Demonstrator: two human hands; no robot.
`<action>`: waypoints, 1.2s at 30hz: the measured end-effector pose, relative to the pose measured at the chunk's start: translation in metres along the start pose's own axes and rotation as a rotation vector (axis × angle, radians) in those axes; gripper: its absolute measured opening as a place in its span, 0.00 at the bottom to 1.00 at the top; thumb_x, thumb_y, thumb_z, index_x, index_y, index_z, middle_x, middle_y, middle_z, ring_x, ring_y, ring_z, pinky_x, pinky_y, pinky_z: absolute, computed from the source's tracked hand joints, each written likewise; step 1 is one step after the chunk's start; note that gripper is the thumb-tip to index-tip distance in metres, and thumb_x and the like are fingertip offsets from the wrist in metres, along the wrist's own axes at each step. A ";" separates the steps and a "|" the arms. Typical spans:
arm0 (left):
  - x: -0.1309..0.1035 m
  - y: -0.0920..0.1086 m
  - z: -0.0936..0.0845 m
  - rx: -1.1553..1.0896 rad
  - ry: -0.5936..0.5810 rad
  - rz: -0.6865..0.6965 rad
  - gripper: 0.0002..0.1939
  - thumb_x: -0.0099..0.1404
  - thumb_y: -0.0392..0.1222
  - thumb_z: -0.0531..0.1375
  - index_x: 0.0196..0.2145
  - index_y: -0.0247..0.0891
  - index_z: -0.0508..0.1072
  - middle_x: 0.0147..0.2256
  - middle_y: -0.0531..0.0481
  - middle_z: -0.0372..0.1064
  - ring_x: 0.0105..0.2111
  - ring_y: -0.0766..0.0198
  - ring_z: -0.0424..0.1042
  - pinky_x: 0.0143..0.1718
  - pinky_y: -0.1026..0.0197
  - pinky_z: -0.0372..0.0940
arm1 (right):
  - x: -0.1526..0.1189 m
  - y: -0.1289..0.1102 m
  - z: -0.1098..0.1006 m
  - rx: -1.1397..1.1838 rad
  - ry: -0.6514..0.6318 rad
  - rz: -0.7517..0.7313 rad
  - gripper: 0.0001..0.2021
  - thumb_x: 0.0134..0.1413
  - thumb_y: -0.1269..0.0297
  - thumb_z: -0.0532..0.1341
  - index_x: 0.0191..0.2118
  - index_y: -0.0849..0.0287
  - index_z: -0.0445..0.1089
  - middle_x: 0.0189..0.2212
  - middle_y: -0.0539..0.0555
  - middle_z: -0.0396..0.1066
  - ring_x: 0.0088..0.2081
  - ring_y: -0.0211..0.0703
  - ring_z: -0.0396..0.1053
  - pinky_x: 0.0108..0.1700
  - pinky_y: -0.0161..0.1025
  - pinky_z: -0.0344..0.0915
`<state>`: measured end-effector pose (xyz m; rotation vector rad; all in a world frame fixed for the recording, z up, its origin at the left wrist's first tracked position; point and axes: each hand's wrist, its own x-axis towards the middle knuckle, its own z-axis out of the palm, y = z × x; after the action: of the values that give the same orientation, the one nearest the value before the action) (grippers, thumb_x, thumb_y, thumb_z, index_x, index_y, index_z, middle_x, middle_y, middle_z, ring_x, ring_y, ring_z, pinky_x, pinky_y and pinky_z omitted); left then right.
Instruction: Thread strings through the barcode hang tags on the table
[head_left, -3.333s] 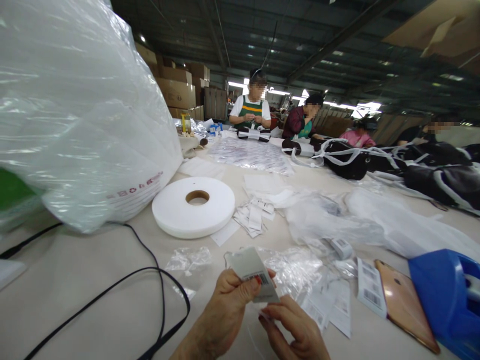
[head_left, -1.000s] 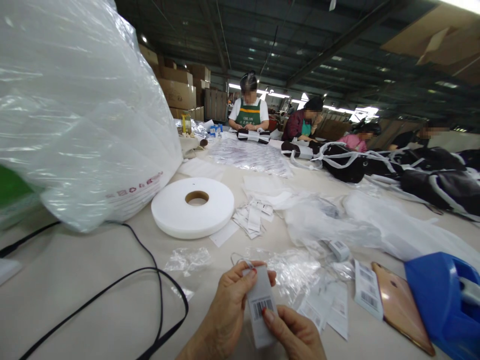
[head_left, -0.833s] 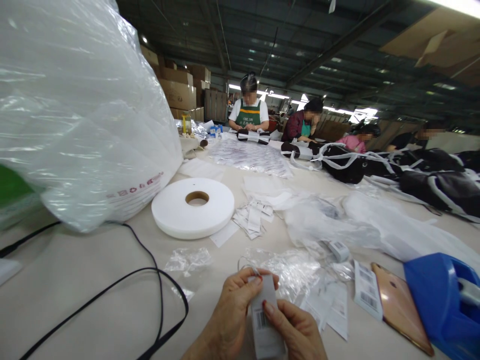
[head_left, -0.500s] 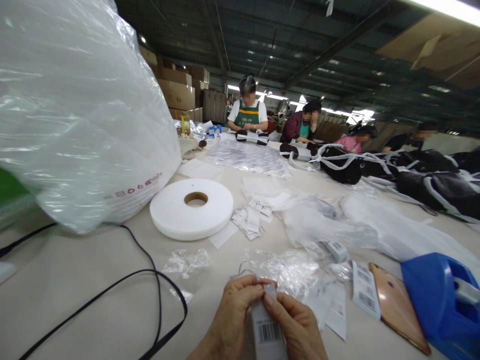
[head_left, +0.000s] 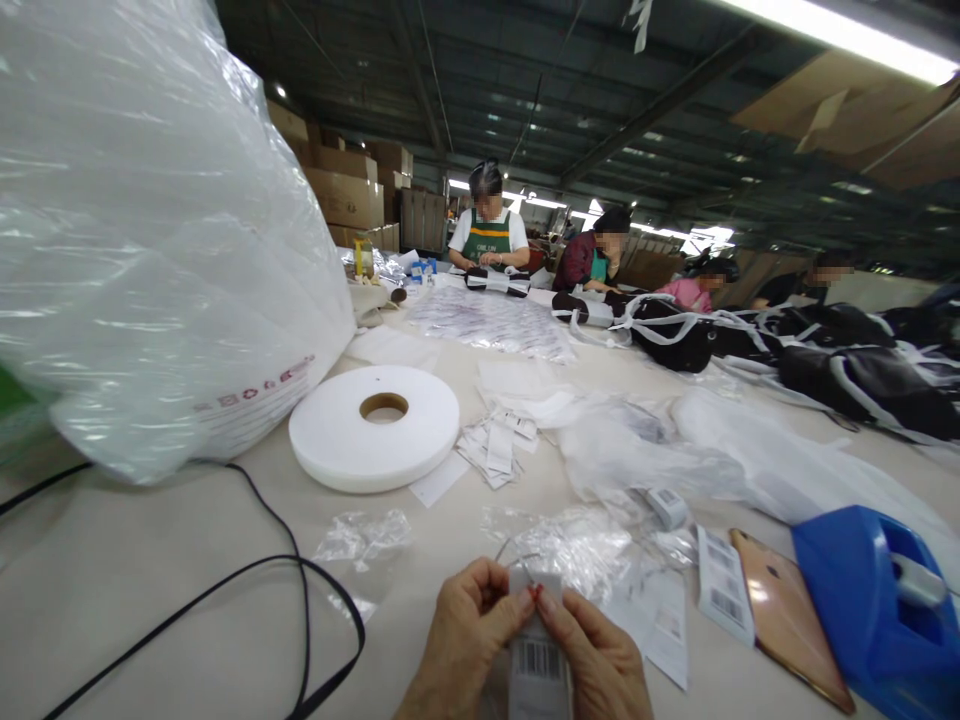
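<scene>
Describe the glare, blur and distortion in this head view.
Head view: the ceiling strip light blows out top right; glare streaks the plastic bag; wide-angle stretch bends the edges; both hands and the barcode tag are cropped low and slightly soft.

On the surface (head_left: 150, 560), a tape roll (head_left: 374, 427) lies beyond the hands, a big plastic bag (head_left: 150, 230) to its left. A cable (head_left: 300, 600) loops before the bag. At right, a phone (head_left: 787, 615) lies beside a tape dispenser (head_left: 877, 600).
</scene>
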<state>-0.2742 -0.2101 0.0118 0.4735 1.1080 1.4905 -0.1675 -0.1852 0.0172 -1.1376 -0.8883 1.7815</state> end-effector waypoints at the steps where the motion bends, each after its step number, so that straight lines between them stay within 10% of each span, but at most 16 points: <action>1: 0.000 0.000 0.000 0.008 0.001 -0.034 0.19 0.43 0.50 0.70 0.20 0.33 0.68 0.18 0.54 0.66 0.20 0.69 0.62 0.23 0.66 0.55 | 0.000 0.000 0.000 -0.002 0.000 -0.014 0.11 0.34 0.57 0.71 0.24 0.59 0.76 0.17 0.47 0.68 0.22 0.37 0.64 0.24 0.31 0.59; 36: -0.014 -0.028 0.026 -0.121 -0.164 -0.353 0.22 0.35 0.48 0.73 0.26 0.30 0.77 0.19 0.48 0.72 0.20 0.64 0.68 0.25 0.65 0.58 | -0.017 0.001 -0.038 -0.164 0.163 -0.268 0.17 0.32 0.49 0.68 0.20 0.60 0.74 0.13 0.48 0.66 0.18 0.35 0.59 0.22 0.34 0.58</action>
<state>-0.2349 -0.2169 0.0045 0.2923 0.9121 1.1789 -0.1280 -0.1958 0.0091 -1.1872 -1.0496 1.3998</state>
